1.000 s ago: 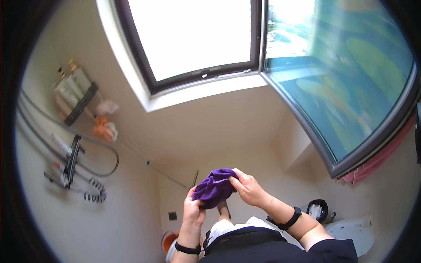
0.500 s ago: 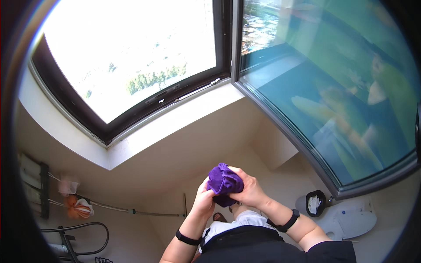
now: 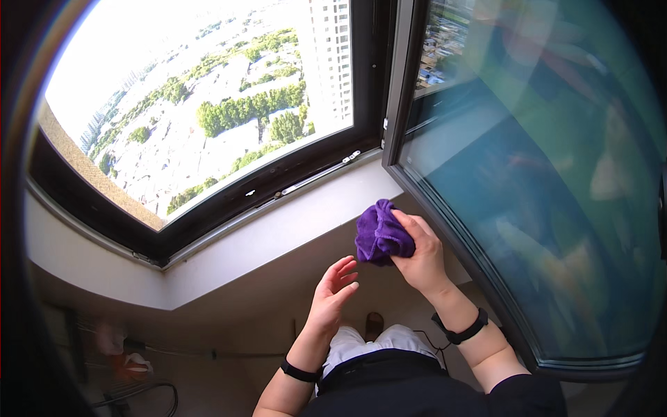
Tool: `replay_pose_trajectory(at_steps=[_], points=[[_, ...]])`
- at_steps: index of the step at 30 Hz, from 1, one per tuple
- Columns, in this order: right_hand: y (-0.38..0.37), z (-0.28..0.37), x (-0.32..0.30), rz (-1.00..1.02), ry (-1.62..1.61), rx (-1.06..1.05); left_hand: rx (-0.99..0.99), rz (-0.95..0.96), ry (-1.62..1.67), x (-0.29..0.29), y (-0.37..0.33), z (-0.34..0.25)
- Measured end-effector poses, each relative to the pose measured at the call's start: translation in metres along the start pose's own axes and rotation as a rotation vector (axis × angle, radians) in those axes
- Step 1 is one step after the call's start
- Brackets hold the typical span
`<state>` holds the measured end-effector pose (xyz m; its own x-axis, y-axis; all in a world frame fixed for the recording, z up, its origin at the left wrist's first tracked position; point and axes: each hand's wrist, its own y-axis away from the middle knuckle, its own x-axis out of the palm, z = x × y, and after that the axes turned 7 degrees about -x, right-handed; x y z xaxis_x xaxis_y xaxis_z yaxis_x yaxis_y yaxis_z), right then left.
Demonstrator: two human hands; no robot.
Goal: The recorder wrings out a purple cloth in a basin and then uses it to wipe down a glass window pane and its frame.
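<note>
A bunched purple cloth (image 3: 382, 235) is gripped in my right hand (image 3: 422, 256), thumb and fingers closed round its right side. It is held up in front of the white window sill (image 3: 278, 212), near the lower hinge corner of the open glass sash (image 3: 514, 208). My left hand (image 3: 335, 295) is empty, a little lower and to the left of the cloth. Its fingers are apart and slightly curled, not touching anything. Each wrist wears a black band.
The dark window frame (image 3: 264, 174) stands open on the left, with trees and buildings far below. A metal stay (image 3: 323, 174) lies along its lower edge. At the lower left, a dim wall holds a rail, a black hose (image 3: 170, 396) and an orange-white bath puff (image 3: 132, 366).
My left hand has let go of the cloth and opened. The right hand has carried the cloth up and to the right, toward the sill and sash. The view has shifted too.
</note>
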<state>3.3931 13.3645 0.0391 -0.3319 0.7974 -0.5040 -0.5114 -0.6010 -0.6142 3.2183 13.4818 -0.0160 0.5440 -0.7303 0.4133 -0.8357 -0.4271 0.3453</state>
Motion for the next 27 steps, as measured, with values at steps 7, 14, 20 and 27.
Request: replay_pose_trajectory(at_steps=[7, 14, 20, 27], points=[[-0.063, -0.068, 0.025, -0.017, 0.755, -0.259, 0.010, 0.273, -0.121, 0.028, -0.085, -0.036], [-0.048, -0.115, 0.076, 0.140, 0.917, -0.105, -0.067, 0.376, -0.080, 0.035, -0.172, -0.034], [-0.047, -0.106, 0.067, 0.134, 0.927, -0.068, 0.010, 0.461, -0.228, 0.034, -0.180, -0.027], [-0.004, -0.089, 0.030, 0.064, 0.882, 0.015, -0.012, 0.600, -0.310, 0.056, -0.149, -0.017]])
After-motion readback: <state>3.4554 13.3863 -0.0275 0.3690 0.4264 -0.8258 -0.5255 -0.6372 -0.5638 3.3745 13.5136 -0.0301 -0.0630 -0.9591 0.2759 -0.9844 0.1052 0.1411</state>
